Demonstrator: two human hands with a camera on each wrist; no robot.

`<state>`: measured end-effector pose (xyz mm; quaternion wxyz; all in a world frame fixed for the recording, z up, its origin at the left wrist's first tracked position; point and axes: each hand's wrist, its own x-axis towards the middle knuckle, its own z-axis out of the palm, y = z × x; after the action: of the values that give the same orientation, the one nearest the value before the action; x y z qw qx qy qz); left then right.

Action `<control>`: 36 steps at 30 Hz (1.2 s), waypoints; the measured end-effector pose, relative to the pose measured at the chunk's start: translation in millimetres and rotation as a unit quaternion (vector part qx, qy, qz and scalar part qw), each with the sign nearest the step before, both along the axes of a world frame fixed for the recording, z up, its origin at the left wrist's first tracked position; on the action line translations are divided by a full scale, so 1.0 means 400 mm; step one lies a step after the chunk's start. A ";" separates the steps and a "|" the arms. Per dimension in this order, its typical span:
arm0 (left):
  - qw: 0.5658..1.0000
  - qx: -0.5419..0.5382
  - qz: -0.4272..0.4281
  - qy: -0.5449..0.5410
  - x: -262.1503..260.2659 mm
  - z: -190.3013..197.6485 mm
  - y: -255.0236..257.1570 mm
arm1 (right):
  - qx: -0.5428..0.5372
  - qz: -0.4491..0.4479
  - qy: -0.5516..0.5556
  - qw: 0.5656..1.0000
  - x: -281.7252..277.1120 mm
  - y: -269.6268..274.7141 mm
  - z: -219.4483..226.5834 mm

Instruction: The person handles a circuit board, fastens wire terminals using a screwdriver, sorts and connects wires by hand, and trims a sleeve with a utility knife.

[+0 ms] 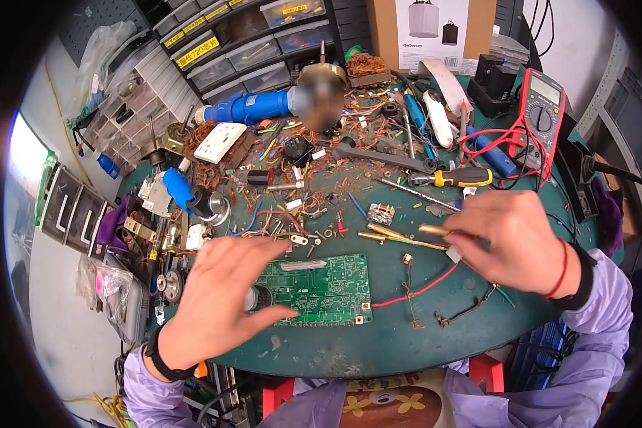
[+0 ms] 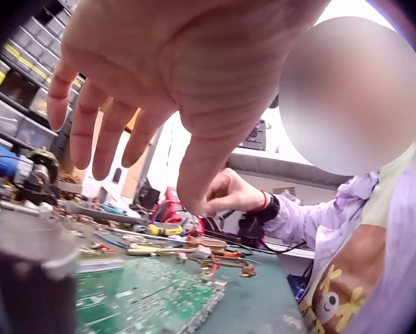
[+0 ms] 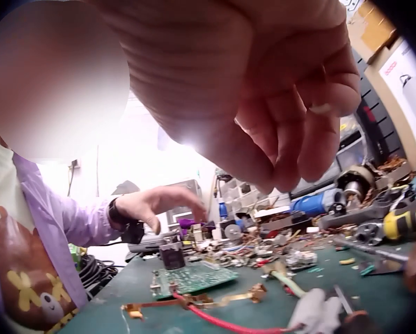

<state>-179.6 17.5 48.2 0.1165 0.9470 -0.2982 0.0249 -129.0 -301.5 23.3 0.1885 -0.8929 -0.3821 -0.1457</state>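
Observation:
My left hand point(image 1: 217, 296) hovers over the left part of a green circuit board point(image 1: 332, 292), fingers extended and thumb apart. A dark cylindrical part point(image 2: 30, 271) stands on the board beneath this hand. Nothing shows in the left palm. My right hand point(image 1: 499, 239) hangs above the table to the right of the board, fingers loosely bent. In the right wrist view, no object shows between its fingers point(image 3: 319, 146). Near its fingertips in the head view are brass-tipped leads point(image 1: 389, 232). A red wire point(image 1: 424, 291) runs from the board's right corner toward the area below this hand.
Copper strips point(image 1: 411, 296) lie right of the board. Behind are loose screws, wire scraps, a yellow-black ratchet handle point(image 1: 464, 177) and a red multimeter point(image 1: 542, 118). Blue plugs point(image 1: 253, 107), a white socket point(image 1: 220, 143) and parts drawers point(image 1: 246, 53) line the back.

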 end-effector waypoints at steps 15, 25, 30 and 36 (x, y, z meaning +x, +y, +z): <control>0.987 -0.003 0.160 0.009 -0.053 -0.100 0.112 | -0.040 -0.008 0.148 0.988 0.042 -0.054 -0.037; 0.983 0.007 0.166 0.076 -0.060 -0.088 0.128 | -0.038 0.004 0.193 0.981 0.070 -0.042 -0.044; 0.988 0.001 0.118 0.101 -0.030 -0.032 0.130 | -0.057 0.006 0.199 0.978 0.075 -0.035 -0.042; 0.991 0.053 -0.078 0.099 0.133 0.041 -0.016 | -0.049 0.002 0.192 0.980 0.077 -0.031 -0.033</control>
<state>-126.5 11.1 64.7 0.0966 0.9233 -0.3595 -0.0942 -98.0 -314.0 10.2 0.2150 -0.9114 -0.3476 0.0477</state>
